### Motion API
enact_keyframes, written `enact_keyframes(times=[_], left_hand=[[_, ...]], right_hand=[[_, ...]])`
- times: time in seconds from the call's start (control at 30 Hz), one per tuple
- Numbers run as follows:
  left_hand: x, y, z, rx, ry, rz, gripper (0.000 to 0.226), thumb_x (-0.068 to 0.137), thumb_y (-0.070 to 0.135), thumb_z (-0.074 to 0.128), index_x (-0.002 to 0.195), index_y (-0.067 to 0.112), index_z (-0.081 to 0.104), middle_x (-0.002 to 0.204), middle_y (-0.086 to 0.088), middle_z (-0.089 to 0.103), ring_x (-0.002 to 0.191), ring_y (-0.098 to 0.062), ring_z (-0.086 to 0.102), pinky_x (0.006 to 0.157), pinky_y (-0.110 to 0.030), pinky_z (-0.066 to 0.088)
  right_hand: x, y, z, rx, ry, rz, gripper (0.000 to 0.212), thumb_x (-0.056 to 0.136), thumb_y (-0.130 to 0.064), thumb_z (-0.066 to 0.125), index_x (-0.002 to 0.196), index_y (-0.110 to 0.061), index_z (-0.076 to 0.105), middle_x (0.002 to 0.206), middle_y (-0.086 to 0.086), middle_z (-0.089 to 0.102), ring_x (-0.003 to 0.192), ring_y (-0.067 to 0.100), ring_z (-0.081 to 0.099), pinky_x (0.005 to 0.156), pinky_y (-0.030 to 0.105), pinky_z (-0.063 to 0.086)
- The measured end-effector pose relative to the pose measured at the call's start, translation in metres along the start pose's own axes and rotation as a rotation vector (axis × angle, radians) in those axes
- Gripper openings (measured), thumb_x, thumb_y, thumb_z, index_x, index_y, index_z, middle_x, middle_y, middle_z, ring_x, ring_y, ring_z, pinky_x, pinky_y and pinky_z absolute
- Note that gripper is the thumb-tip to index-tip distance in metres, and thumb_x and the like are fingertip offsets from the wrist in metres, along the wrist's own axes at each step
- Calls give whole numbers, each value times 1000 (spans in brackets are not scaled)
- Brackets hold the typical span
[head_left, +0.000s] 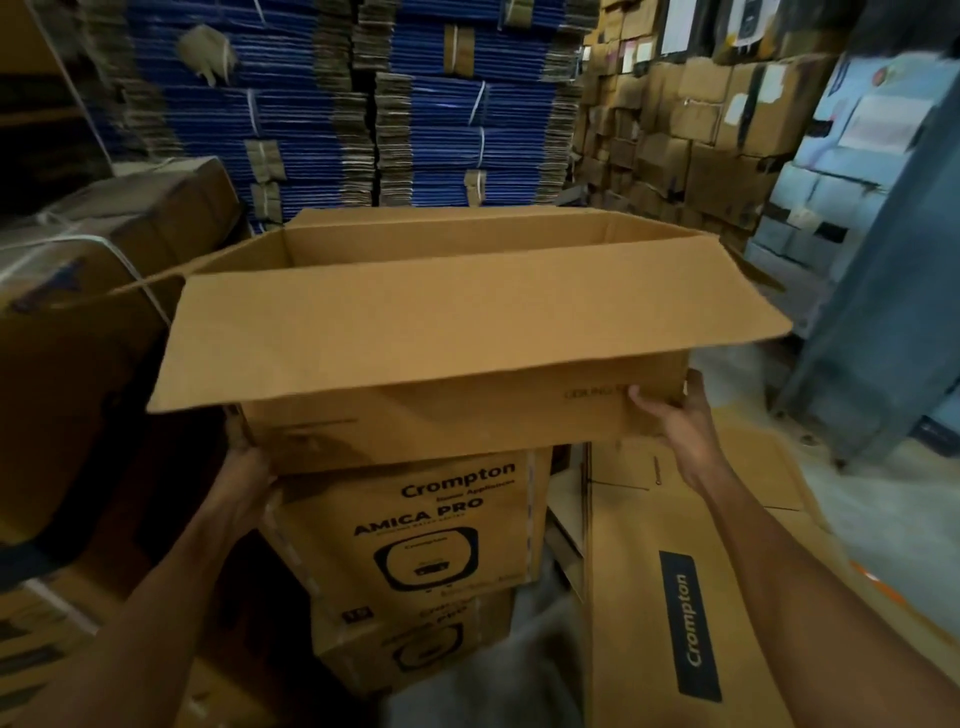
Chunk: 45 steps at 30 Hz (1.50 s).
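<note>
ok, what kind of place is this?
Probably a warehouse or packing stockroom: strapped bundles of flat blue cartons stacked high at the back, a wall of brown boxes on the right, and printed Crompton boxes below the open carton.

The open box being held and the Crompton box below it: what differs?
The open box has its flaps spread and an almost plain front; the Crompton box shows bold print. The open box is gripped by the left hand and right hand; the Crompton box sits on a lower box. Both are brown cardboard.
</note>
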<state>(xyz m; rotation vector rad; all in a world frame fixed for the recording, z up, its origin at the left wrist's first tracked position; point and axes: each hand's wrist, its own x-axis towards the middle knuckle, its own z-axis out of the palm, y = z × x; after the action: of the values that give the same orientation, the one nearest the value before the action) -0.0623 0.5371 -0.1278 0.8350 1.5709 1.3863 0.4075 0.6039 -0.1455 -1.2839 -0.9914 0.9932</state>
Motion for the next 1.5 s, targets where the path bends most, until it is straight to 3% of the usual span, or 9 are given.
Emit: enact_keyframes(times=[0.17, 0.33, 0.43, 0.63, 0.73, 0.93, 1.17, 1.33, 1.5], left_hand=[[-9, 52, -1, -33, -12, 103, 66, 81, 16, 79, 126, 34, 34, 129, 1, 54, 118, -23, 53, 100, -60, 44], [-8, 95, -9, 1, 23, 157, 70, 82, 16, 79, 135, 27, 34, 133, -1, 53, 125, -29, 53, 93, -70, 50], [-9, 119, -12, 58, 59, 129, 72, 83, 22, 79, 139, 23, 34, 129, 1, 53, 122, -29, 53, 87, -69, 53], [-11, 134, -19, 170, 62, 10, 82, 84, 40, 78, 150, 25, 32, 131, -3, 48, 115, -33, 50, 83, -68, 52], [-20, 117, -18, 39, 23, 51, 80, 86, 49, 74, 152, 33, 32, 129, 1, 55, 116, -27, 55, 88, -54, 50], [-40, 41, -19, 61, -50, 63, 96, 76, 72, 71, 156, 35, 33, 144, 4, 51, 132, -23, 49, 110, -55, 38], [-27, 60, -10, 289, 191, 142, 114, 56, 94, 64, 148, 27, 51, 143, -3, 59, 128, -32, 56, 110, -56, 44], [-27, 124, -12, 489, 314, 294, 82, 78, 74, 67, 134, 15, 62, 131, -14, 65, 119, -36, 60, 98, -44, 49], [-21, 146, -10, 701, 260, 272, 89, 87, 55, 73, 153, 19, 27, 138, -22, 55, 112, -40, 61, 92, -47, 50]], right_hand=[[20, -35, 7, -15, -25, -45, 52, 87, -26, 78, 127, -41, 48, 118, -19, 59, 108, 13, 59, 79, 42, 53], [42, -69, 13, -47, -8, -105, 45, 88, -32, 76, 124, -44, 52, 114, -18, 61, 104, 9, 57, 92, 43, 46], [50, -88, 15, -85, -1, -146, 62, 85, -41, 76, 142, -38, 52, 129, -9, 62, 117, 16, 57, 91, 40, 47], [55, -108, 27, -94, 15, -151, 61, 85, -55, 71, 139, -31, 58, 129, -8, 62, 119, 19, 56, 102, 43, 45], [47, -86, 31, -98, -24, -103, 67, 87, -61, 68, 144, -30, 51, 131, -8, 58, 121, 19, 54, 101, 43, 42], [25, -10, 25, -77, -124, 89, 120, 52, -90, 72, 153, -34, 40, 149, -4, 52, 136, 24, 48, 113, 49, 38], [26, -45, 37, -181, 20, -34, 80, 88, -62, 66, 156, -30, 37, 158, -2, 43, 144, 26, 41, 117, 46, 34], [43, -105, 41, -368, -9, -192, 65, 90, -40, 68, 150, -38, 43, 148, -4, 53, 133, 25, 50, 108, 45, 42], [61, -146, 60, -660, -101, -187, 70, 92, -27, 65, 156, -28, 35, 157, 6, 42, 139, 31, 41, 105, 42, 37]])
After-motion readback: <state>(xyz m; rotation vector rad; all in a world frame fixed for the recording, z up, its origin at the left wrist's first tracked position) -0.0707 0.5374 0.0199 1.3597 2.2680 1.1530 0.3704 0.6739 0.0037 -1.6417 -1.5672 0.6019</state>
